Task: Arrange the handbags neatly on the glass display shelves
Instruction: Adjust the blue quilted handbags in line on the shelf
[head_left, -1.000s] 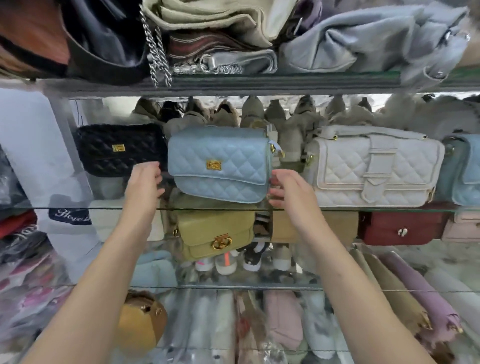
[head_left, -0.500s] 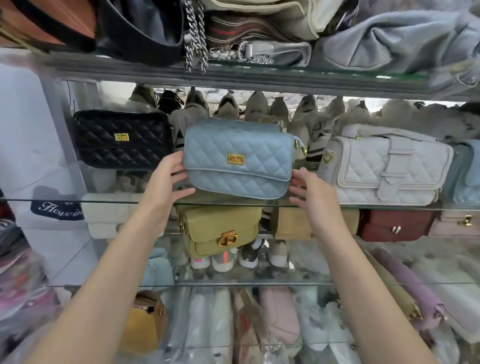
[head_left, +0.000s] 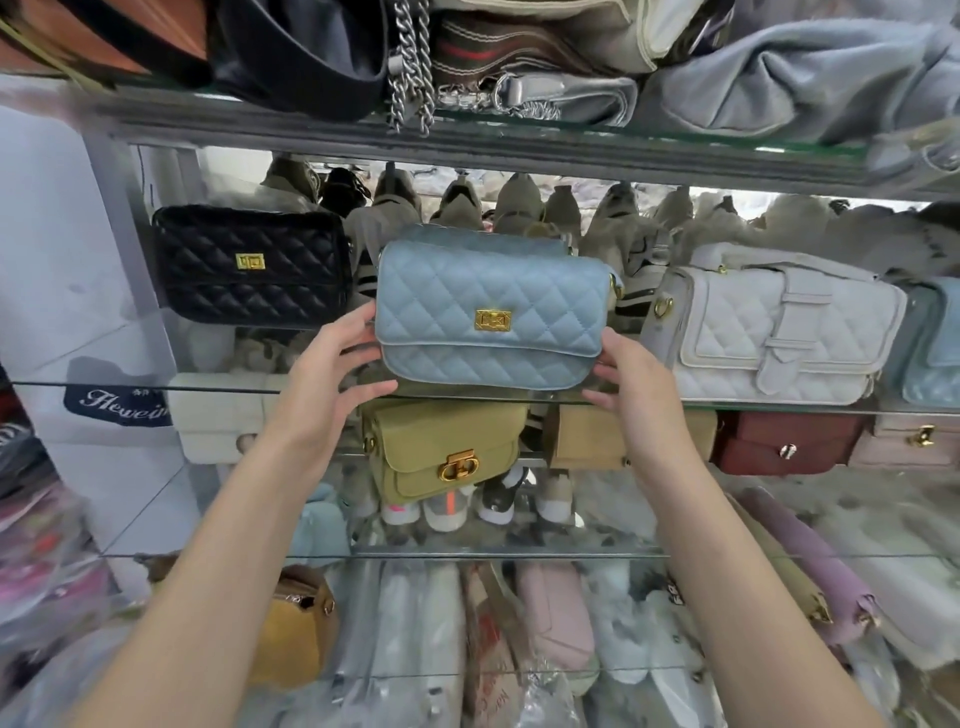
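Blue quilted handbag (head_left: 491, 312) (two-handed grip)

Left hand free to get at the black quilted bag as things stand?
Probably not right away. The left hand is on the blue bag, sharing the grip with the right hand. The black bag sits just to the left on the same glass shelf, with nothing in front of it.

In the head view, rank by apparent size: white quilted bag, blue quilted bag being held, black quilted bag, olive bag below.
1. white quilted bag
2. blue quilted bag, though it is nearer the camera
3. black quilted bag
4. olive bag
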